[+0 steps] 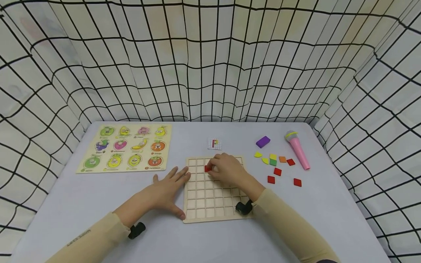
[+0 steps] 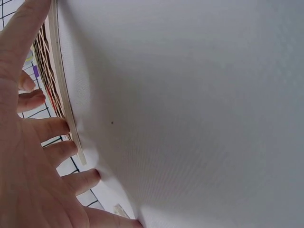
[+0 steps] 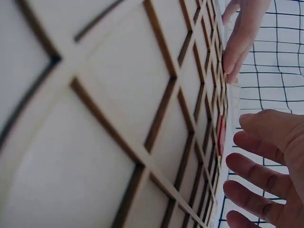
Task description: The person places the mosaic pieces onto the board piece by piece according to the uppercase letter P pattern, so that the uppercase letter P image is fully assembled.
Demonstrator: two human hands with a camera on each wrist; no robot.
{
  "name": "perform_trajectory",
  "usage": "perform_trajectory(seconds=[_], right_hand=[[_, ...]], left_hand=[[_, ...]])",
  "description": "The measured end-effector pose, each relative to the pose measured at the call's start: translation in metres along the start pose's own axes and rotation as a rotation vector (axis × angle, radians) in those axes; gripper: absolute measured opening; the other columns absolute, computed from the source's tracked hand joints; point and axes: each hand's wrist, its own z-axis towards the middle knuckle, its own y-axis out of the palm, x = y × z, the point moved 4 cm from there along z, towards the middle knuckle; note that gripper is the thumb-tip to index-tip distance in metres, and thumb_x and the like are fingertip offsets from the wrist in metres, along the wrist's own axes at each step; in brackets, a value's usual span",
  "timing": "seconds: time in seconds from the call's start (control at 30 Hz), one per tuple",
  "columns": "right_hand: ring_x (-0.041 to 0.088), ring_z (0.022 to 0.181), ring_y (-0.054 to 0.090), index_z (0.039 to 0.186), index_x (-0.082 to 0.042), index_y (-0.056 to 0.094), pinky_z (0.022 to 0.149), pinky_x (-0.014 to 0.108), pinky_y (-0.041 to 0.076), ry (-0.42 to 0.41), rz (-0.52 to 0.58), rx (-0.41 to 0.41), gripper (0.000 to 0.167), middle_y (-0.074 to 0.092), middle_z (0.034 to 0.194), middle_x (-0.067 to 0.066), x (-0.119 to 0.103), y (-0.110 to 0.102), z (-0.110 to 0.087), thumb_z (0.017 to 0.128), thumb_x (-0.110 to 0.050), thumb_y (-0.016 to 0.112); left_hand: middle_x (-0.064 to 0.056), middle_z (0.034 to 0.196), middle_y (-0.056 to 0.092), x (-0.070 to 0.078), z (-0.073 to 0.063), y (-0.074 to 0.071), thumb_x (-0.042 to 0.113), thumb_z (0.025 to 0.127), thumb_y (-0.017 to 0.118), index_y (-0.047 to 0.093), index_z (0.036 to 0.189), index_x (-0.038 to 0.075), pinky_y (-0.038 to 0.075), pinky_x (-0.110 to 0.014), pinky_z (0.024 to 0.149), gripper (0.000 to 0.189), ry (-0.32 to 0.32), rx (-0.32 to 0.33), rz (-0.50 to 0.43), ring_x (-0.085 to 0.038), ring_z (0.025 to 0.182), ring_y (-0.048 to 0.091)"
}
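Under right fingers, red tile

grid board: showing pale wood
square tile: showing red
microphone: showing pink, yellow band
block: showing purple
loose tiles: showing red, yellow, green, orange
backdrop: showing black grid on cream

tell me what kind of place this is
Probably a staged tabletop play or recording booth, not a lived-in room. A table is walled on three sides by grid-printed cloth, and it holds only toys: a grid board, a fruit puzzle, and a toy microphone.
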Motion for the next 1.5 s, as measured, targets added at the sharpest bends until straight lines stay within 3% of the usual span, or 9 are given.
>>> perform_trajectory(seconds=[0.4,0.77,1.03,1.3,1.5], right_hand=[[0.025,0.12,0.063,0.117,-0.02,0.077,0.103,0.046,0.051,0.091,0.042,-0.015,0.026,0.072,0.124,0.001,0.022,-0.021,-0.05,0.098,-0.037,0.07],[0.031,0.12,0.064,0.12,-0.018,0.076,0.102,0.053,0.052,0.193,-0.026,-0.003,0.03,0.07,0.126,0.005,0.069,-0.032,-0.111,0.095,-0.034,0.074],[0.031,0.11,0.065,0.118,-0.013,0.076,0.095,0.055,0.054,0.275,-0.054,-0.015,0.033,0.071,0.119,0.008,0.095,-0.037,-0.151,0.09,-0.03,0.079],[0.033,0.106,0.067,0.123,-0.011,0.072,0.088,0.054,0.059,0.323,-0.068,-0.024,0.041,0.071,0.116,0.011,0.116,-0.039,-0.174,0.086,-0.022,0.083],[0.032,0.108,0.066,0.134,-0.01,0.065,0.085,0.054,0.059,0.348,-0.029,0.011,0.053,0.071,0.116,0.01,0.122,-0.037,-0.176,0.085,-0.019,0.083]], left_hand=[[-0.009,0.175,0.012,0.001,-0.002,0.001,0.079,0.056,0.085,0.028,0.164,0.012,0.018,-0.094,0.097,0.139,0.018,0.015,-0.021,-0.046,0.159,0.01],[-0.011,0.175,0.013,0.001,-0.003,-0.001,0.079,0.057,0.084,0.028,0.164,0.011,0.017,-0.094,0.096,0.139,0.018,0.018,-0.014,-0.046,0.159,0.01],[-0.012,0.174,0.015,0.001,-0.005,-0.003,0.078,0.058,0.085,0.029,0.163,0.009,0.017,-0.095,0.095,0.138,0.021,0.023,-0.016,-0.047,0.158,0.012],[-0.01,0.175,0.012,-0.002,-0.003,-0.001,0.079,0.057,0.085,0.028,0.164,0.011,0.017,-0.094,0.096,0.139,0.015,0.013,-0.018,-0.046,0.159,0.009],[-0.009,0.175,0.011,-0.002,-0.002,0.001,0.079,0.056,0.085,0.027,0.165,0.013,0.015,-0.094,0.097,0.14,0.01,0.009,-0.023,-0.045,0.159,0.007]])
